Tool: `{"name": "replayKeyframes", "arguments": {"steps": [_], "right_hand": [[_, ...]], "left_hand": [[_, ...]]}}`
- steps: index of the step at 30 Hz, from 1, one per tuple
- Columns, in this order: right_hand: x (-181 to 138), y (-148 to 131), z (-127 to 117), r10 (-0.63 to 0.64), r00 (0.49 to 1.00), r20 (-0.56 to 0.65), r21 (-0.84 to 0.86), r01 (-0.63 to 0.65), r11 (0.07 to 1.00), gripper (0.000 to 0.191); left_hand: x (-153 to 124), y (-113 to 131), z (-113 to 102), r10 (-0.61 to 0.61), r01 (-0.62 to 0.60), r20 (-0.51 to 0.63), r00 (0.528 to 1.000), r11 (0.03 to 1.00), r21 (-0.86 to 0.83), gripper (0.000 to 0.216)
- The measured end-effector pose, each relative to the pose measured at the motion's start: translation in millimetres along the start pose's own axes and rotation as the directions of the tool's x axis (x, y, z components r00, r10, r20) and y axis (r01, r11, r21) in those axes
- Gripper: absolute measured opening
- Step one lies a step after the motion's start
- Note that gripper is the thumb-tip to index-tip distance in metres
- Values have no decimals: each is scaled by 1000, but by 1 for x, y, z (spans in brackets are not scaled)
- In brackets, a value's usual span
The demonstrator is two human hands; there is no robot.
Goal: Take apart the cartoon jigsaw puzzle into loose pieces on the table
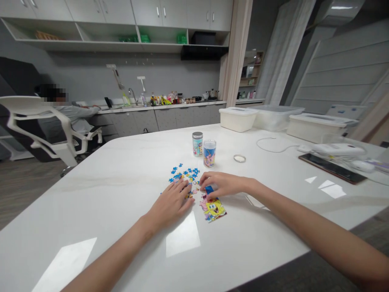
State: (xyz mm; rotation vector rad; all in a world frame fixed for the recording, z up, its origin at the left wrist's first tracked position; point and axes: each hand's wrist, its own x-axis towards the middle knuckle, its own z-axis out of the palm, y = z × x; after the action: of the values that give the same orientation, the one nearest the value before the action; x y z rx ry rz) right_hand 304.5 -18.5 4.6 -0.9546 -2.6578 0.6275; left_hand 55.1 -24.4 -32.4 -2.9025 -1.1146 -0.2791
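Note:
A partly joined jigsaw puzzle [215, 209] with a yellow cartoon character lies flat on the white table [121, 178]. Loose puzzle pieces [191, 172], mostly blue, are scattered just beyond and left of it. My left hand [173, 202] rests palm down at the near edge of these pieces, its fingers spread over some of them. Above the upper part of the joined puzzle is my right hand [226, 183], fingers bent and thumb apart, with fingertips touching pieces at its left edge. Part of the puzzle is hidden under this hand.
Behind the pieces stand a cartoon-printed tin with a silver lid [197, 144] and a clear-topped printed can [209, 154]. A metal ring [239, 158] lies to their right. Plastic boxes [238, 119], a cable and a dark tablet [332, 168] occupy the right side. A person [71, 115] sits far left.

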Motion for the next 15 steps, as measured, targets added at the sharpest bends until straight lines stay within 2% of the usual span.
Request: {"name": "replayKeyframes", "arguments": {"steps": [4,10,12,15], "right_hand": [[0,-4,-2,-13,1000,5,23,13,1000,17],[-2,-7,-2,10,1000,15,18,-10,1000,20],[-2,-5,-2,7,1000,28,23,-8,1000,17],[-2,-3,-2,32,999,38,16,-32,999,17]], "left_hand": [[1,-5,2,-85,86,-12,996,995,45,51],[0,-6,3,-78,81,-62,995,996,43,48],[0,-1,-3,-3,4,-64,998,1000,16,43],[0,11,-15,201,-203,-38,979,976,-72,37]]}}
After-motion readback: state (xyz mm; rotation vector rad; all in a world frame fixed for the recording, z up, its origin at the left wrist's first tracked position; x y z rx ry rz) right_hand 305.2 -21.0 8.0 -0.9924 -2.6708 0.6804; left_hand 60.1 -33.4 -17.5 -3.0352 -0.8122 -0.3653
